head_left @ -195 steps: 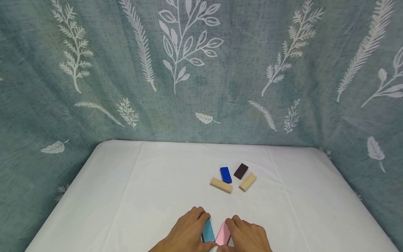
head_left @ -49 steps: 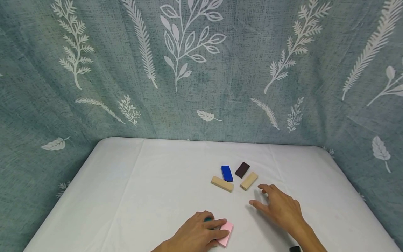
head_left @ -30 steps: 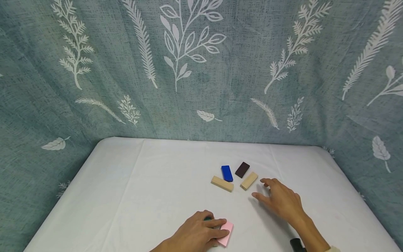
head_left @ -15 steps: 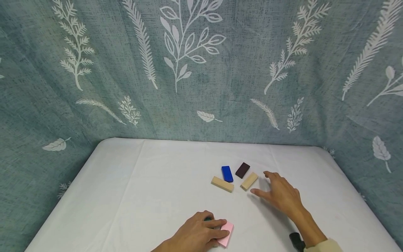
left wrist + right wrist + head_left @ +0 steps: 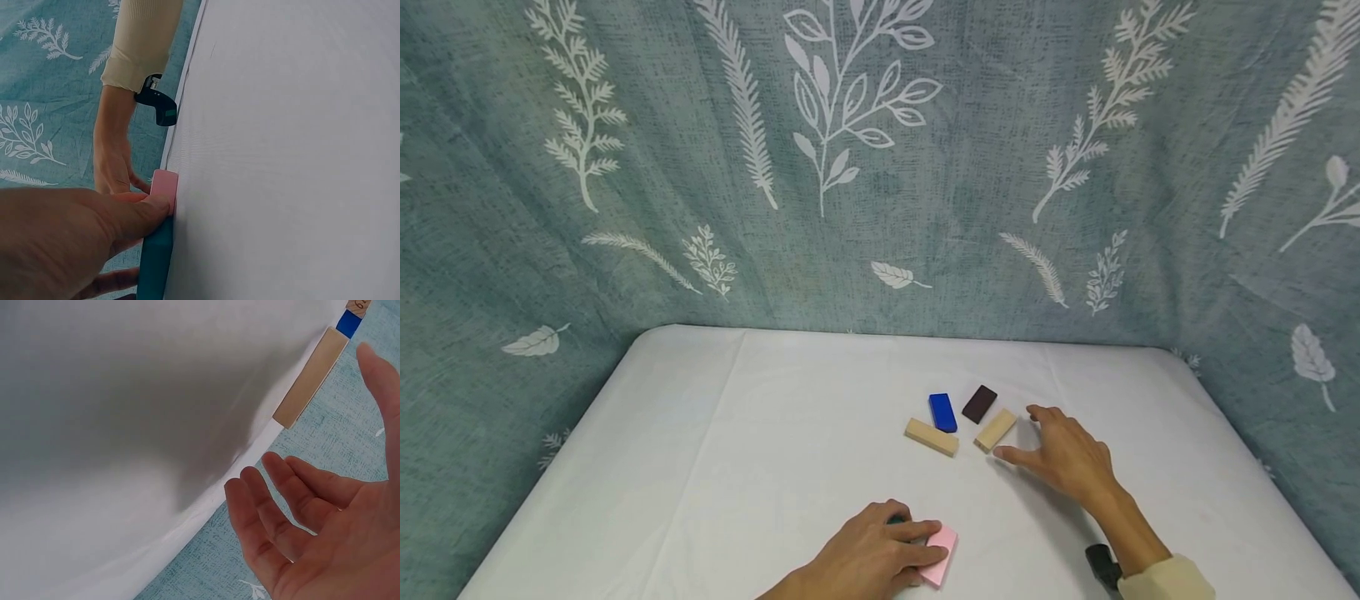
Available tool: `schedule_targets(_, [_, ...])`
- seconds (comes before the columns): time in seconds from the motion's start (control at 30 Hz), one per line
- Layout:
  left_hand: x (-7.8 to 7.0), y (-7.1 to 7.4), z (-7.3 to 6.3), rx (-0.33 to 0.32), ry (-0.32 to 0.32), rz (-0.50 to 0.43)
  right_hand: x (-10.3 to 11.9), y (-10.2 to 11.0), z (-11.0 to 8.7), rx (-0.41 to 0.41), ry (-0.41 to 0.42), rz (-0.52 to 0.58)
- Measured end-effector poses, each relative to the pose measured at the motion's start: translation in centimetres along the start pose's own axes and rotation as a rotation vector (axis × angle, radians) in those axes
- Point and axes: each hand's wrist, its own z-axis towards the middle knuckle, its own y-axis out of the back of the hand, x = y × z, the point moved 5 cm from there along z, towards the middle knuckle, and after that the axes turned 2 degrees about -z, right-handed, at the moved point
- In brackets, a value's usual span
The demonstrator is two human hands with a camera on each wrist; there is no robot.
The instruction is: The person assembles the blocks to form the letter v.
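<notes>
Right hand (image 5: 1060, 457): fingers parted, holding nothing, the nearer hand to the rightmost wooden block (image 5: 996, 431). Block lies on the white table (image 5: 775, 483), just left of those fingers, long axis slanting near-left to far-right. Left hand (image 5: 867, 552), well apart, grips pink block (image 5: 937, 572) and teal block (image 5: 155, 259).

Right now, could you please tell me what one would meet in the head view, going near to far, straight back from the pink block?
Pink block → left wooden block → blue block → leaf-patterned curtain.
</notes>
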Motion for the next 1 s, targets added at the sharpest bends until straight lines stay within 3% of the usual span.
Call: schedule_targets(1.0, [-0.1, 0.0, 0.0, -0.051, -0.026, 0.034, 1.3, 0.1, 1.4, 0.053, 0.045, -0.076])
